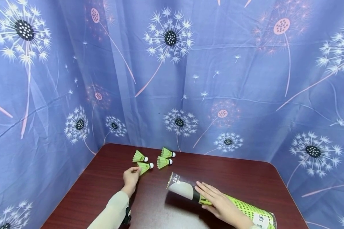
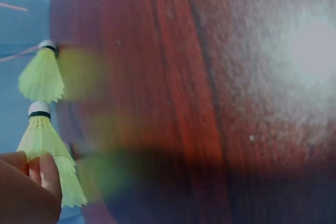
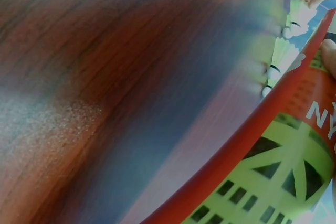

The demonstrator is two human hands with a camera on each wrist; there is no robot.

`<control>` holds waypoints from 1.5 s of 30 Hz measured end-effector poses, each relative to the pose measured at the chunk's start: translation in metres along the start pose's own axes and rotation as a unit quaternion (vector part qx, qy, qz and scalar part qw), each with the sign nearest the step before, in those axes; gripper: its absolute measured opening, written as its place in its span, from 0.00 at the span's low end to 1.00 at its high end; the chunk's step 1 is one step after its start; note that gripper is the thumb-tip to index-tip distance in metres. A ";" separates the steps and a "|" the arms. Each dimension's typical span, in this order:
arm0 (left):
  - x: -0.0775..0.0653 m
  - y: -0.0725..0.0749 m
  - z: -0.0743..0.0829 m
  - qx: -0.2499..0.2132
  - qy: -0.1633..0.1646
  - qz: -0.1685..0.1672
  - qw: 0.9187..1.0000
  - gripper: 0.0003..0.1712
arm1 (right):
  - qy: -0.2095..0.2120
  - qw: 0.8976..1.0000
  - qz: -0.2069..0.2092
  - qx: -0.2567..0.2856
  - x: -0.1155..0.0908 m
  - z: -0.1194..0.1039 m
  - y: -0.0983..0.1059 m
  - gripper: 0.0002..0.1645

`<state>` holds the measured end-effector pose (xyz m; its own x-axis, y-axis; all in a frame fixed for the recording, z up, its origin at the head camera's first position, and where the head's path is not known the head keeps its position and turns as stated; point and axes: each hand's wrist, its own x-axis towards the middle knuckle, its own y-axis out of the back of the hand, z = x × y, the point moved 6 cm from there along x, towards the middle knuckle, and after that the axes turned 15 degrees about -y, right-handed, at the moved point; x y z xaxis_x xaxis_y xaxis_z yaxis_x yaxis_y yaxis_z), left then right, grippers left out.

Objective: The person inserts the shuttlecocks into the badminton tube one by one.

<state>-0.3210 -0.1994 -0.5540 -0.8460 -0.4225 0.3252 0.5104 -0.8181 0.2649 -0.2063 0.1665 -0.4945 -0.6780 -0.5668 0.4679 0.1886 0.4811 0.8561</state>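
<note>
A blue curtain (image 1: 200, 73) printed with dandelions hangs behind your work, reaching down to the dark red-brown table (image 1: 240, 170). On the right side of the table a long tube (image 1: 242, 205) with a yellow-green lattice slants in front of you, its left end pointing toward the shuttlecocks and casting a shadow below. Your right hand (image 1: 219, 202) lies across the tube and holds it, fingers over the top and thumb on the near side. Your left hand (image 1: 132, 178), well apart from the right, pinches the skirt of the nearest shuttlecock (image 1: 144, 167) between thumb and fingers. That shuttlecock sits at your left fingertips, left of the tube's end, white cork turned right. Just beyond it lies another shuttlecock (image 1: 139, 156); to its right, two more shuttlecocks (image 1: 163, 162) lie side by side.
</note>
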 end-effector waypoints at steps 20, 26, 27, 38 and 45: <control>-0.024 0.006 0.032 -0.131 0.007 -0.091 0.987 0.10 | -0.001 1.000 0.011 0.002 0.000 -0.001 -0.002 0.46; -0.035 0.004 0.043 -0.163 0.001 -0.146 0.976 0.12 | -0.009 1.000 0.006 -0.005 0.000 -0.001 -0.002 0.48; -0.037 0.003 0.046 -0.170 -0.003 -0.153 0.973 0.12 | -0.010 1.000 0.005 -0.005 0.000 -0.001 -0.002 0.48; -0.048 -0.009 0.062 -0.155 -0.043 -0.203 0.966 0.08 | -0.015 1.000 0.001 -0.005 0.001 -0.001 -0.002 0.46; -0.052 -0.018 0.067 -0.142 -0.056 -0.232 0.961 0.08 | -0.004 1.000 0.003 -0.005 0.003 -0.001 -0.001 0.41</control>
<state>-0.2760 -0.1366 -0.5152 -0.9422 0.0442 0.3320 0.0073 -0.9883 0.1523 -0.2075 0.1634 -0.4940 -0.6830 -0.5580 0.4712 0.1996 0.4780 0.8554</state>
